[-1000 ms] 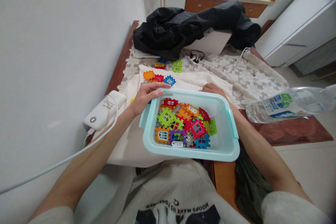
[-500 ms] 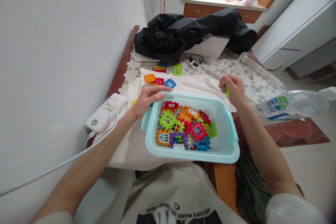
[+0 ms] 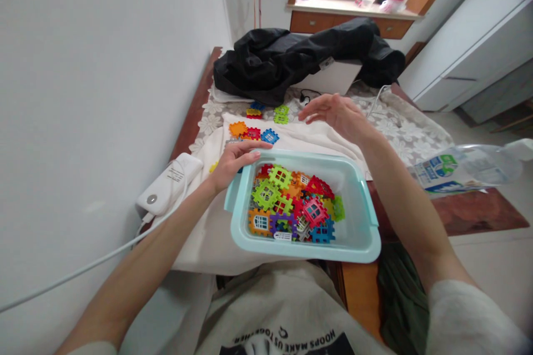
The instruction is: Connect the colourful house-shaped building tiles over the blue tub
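Note:
A light blue plastic tub (image 3: pixel 362 233) sits at the table's near edge, holding several coloured interlocking window tiles (image 3: pixel 291 199). My left hand (image 3: pixel 233 160) grips the tub's far left corner, fingers curled over the rim. My right hand (image 3: pixel 333 113) hovers above the white cloth beyond the tub, fingers stretched out and apart, with nothing in it. A lime green tile (image 3: pixel 280 176) lies on top of the pile near the tub's far wall. More loose tiles (image 3: pixel 253 133) lie on the cloth past my left hand, and a green one (image 3: pixel 281 114) lies further back.
A white power adapter (image 3: pixel 169 183) with its cable lies by the wall at left. A black jacket (image 3: pixel 291 55) covers the table's far end. A plastic water bottle (image 3: pixel 462 169) lies at the right edge. White cabinets stand at right.
My right hand, which pinched a green piece at the tub's far right, has opened and moved up and left. A lime green tile now lies on the pile in the tub.

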